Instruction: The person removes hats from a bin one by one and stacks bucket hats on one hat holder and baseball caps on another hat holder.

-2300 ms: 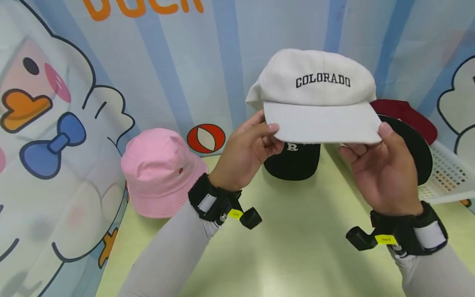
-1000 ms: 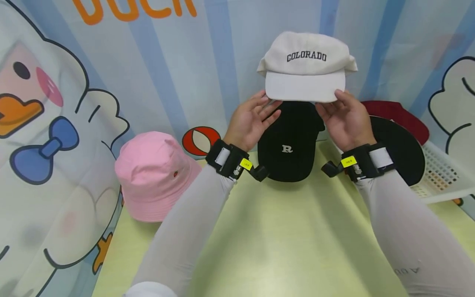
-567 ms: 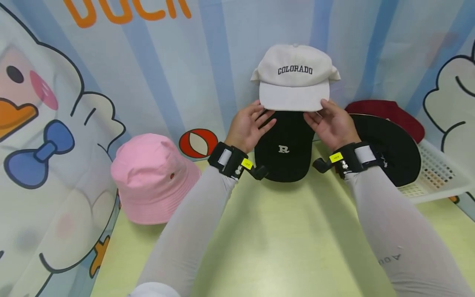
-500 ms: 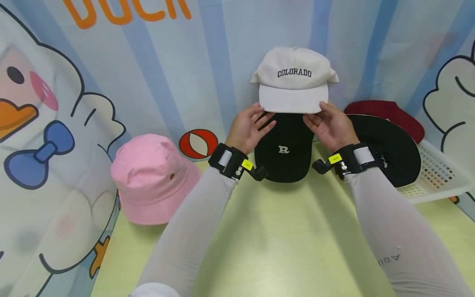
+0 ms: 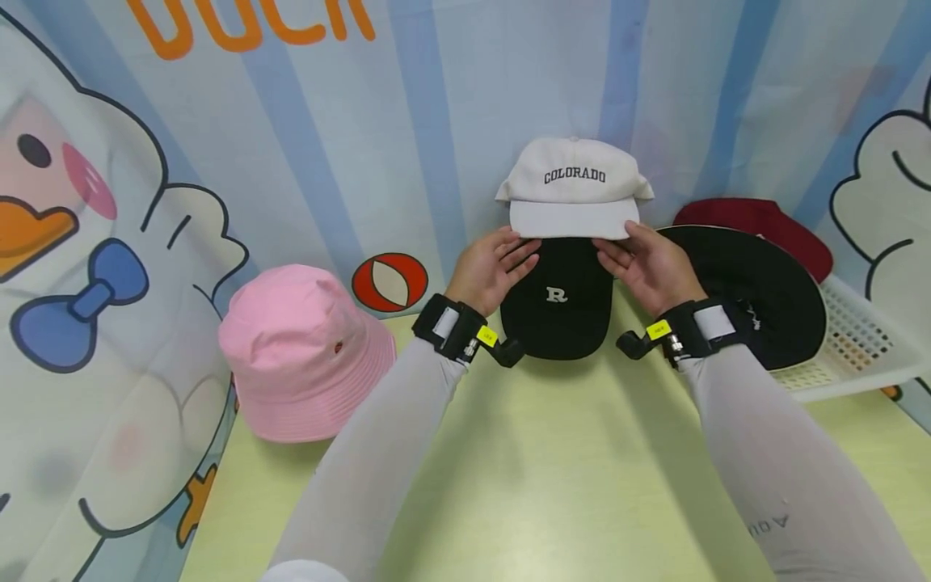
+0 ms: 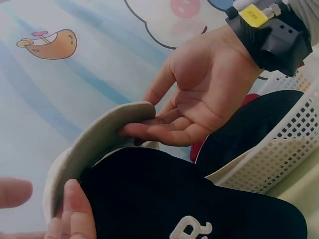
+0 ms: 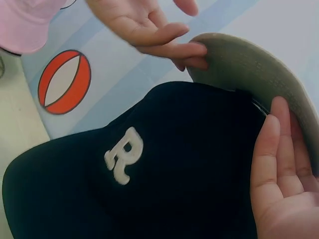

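A white cap [image 5: 575, 174] lettered COLORADO sits against the backdrop, directly above a black cap [image 5: 560, 327] with a white R. My right hand [image 5: 658, 271] pinches the right corner of the white cap's brim, thumb on top and fingers underneath. At the brim's left corner, my left hand [image 5: 487, 271] has its fingers fairly straight under the edge. Its thumb stands apart from the brim in both wrist views. In the left wrist view, the brim's underside [image 6: 107, 134] arches close over the black cap's crown [image 6: 139, 174]. Whatever supports the white cap behind is hidden.
A pink bucket hat [image 5: 301, 356] stands on the table's left side. On the right, a white perforated basket [image 5: 865, 347] holds a black wide-brimmed hat [image 5: 764, 291] and a dark red cap [image 5: 764, 214]. Behind the pale green table [image 5: 538, 477] hangs a printed backdrop [image 5: 349, 145].
Both hands have carried the white cap away toward the backdrop, then lowered it above the black cap. My left thumb, earlier on the brim, now stands off it.
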`<state>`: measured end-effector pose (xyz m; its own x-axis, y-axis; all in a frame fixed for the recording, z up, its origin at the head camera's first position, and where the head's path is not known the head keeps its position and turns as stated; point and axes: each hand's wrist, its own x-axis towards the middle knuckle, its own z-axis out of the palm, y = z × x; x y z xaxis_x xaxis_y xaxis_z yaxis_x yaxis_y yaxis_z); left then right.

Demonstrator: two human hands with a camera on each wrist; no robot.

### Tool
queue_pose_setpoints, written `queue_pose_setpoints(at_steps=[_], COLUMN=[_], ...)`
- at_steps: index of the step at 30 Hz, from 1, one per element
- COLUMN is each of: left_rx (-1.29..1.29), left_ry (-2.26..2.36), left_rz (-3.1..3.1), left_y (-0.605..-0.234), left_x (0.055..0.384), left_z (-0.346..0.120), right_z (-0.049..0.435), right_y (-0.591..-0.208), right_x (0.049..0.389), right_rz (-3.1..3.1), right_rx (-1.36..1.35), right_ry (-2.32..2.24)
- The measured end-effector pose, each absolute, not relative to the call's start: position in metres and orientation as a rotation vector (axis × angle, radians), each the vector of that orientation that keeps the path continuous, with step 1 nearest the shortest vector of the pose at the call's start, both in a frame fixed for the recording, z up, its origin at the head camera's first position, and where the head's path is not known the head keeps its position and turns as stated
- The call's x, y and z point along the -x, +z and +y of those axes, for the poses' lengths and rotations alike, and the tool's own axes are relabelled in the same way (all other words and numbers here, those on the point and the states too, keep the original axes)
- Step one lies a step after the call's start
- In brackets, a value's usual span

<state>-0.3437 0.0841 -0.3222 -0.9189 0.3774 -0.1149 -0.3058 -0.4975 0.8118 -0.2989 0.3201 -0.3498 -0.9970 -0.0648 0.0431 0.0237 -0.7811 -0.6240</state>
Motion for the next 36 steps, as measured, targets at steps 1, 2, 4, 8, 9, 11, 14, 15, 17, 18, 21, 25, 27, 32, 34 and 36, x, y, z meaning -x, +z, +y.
queue_pose_setpoints(at_steps=[1,2,4,8,9,11,14,15,17,18,21,25,27,32,34,36], left_rx=[-0.106,-0.108,-0.130,-0.165,-0.163,-0.152,-0.132,-0.124,-0.113,-0.107,-0.105,-0.109,-0.096,-0.028,-0.012,-0.004], left_ry=[2.416,2.410,2.387,2.349,2.346,2.353,2.366,2.368,2.367,2.364,2.349,2.337,2.332,2.325,2.329,2.337], left_rz=[1.307,1.334,1.403,1.496,1.506,1.502,1.502,1.507,1.517,1.522,1.536,1.542,1.550,1.555,1.543,1.529], left_y=[-0.323,-0.325,-0.327,-0.330,-0.331,-0.331,-0.331,-0.331,-0.331,-0.332,-0.335,-0.345,-0.350,-0.365,-0.371,-0.377], left_x=[0.344,0.344,0.344,0.345,0.345,0.345,0.344,0.344,0.343,0.342,0.340,0.338,0.337,0.334,0.333,0.331], left_z=[0.084,0.085,0.086,0.086,0.086,0.086,0.086,0.086,0.085,0.085,0.084,0.083,0.082,0.083,0.083,0.084], right_z=[0.320,0.319,0.318,0.315,0.314,0.312,0.309,0.309,0.308,0.308,0.307,0.308,0.307,0.305,0.305,0.304], right_y=[-0.351,-0.352,-0.354,-0.355,-0.355,-0.354,-0.352,-0.352,-0.353,-0.354,-0.358,-0.365,-0.369,-0.382,-0.387,-0.392], right_x=[0.298,0.298,0.297,0.293,0.291,0.288,0.283,0.282,0.279,0.278,0.275,0.269,0.267,0.263,0.263,0.262], right_rz=[1.032,1.044,1.077,1.136,1.149,1.172,1.213,1.220,1.236,1.239,1.265,1.334,1.363,1.402,1.411,1.434], right_rx=[0.096,0.091,0.092,0.094,0.099,0.101,0.104,0.105,0.109,0.115,0.133,0.161,0.171,0.165,0.159,0.143], right_ry=[-2.918,-2.916,-2.906,-2.897,-2.897,-2.898,-2.890,-2.885,-2.871,-2.864,-2.841,-2.804,-2.786,-2.763,-2.764,-2.770])
